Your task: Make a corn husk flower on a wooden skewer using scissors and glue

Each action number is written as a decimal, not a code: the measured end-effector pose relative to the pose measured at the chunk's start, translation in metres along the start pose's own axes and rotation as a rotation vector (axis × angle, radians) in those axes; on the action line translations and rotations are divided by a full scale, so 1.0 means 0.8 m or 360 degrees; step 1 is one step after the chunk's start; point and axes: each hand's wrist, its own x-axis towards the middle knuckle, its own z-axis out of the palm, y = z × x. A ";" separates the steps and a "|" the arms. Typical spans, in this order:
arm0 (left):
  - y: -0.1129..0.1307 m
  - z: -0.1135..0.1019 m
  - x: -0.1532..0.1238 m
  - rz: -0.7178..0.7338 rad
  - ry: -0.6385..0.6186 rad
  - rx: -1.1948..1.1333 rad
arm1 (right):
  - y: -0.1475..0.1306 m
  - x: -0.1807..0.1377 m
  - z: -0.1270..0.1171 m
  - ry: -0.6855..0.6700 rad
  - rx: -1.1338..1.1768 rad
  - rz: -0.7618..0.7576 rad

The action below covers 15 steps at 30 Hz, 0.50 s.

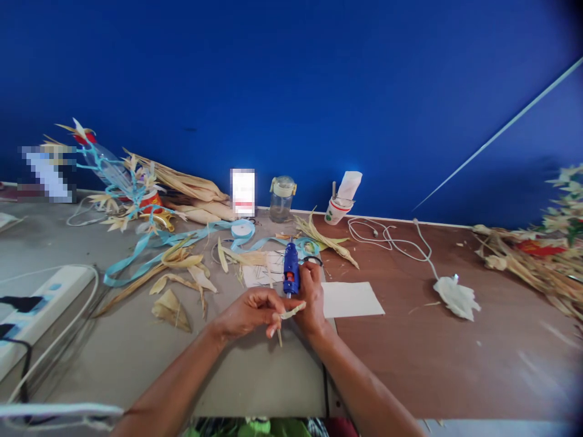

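My left hand (252, 312) is closed, pinching a small pale strip of dried corn husk (294, 311). A thin straw-coloured stick (280, 338) pokes out below its fingertips. Wrapped around the handle side of a blue hot glue gun (291, 270) is my right hand (312, 294). The gun's narrow tip points down toward me, close to the husk strip between my hands. Whether the tip touches the husk I cannot tell. The handle itself is mostly hidden by my right fingers.
Husk pieces (171, 309) and light-blue ribbon (132, 267) lie to the left, near a power strip (50, 315). White paper (353, 300) is right of my hands. Behind stand a glass jar (282, 203) and a paper cup (337, 210). A cable (428, 258) and crumpled tissue (455, 297) lie right.
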 end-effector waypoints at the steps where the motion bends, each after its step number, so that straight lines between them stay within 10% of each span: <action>1: -0.001 -0.001 0.000 0.0011 0.0008 0.0005 | 0.001 -0.001 0.000 -0.0015 -0.0007 0.0005; 15: 0.012 -0.023 -0.003 0.0186 0.0257 -0.0207 | 0.002 -0.004 0.006 0.0064 0.0290 0.0251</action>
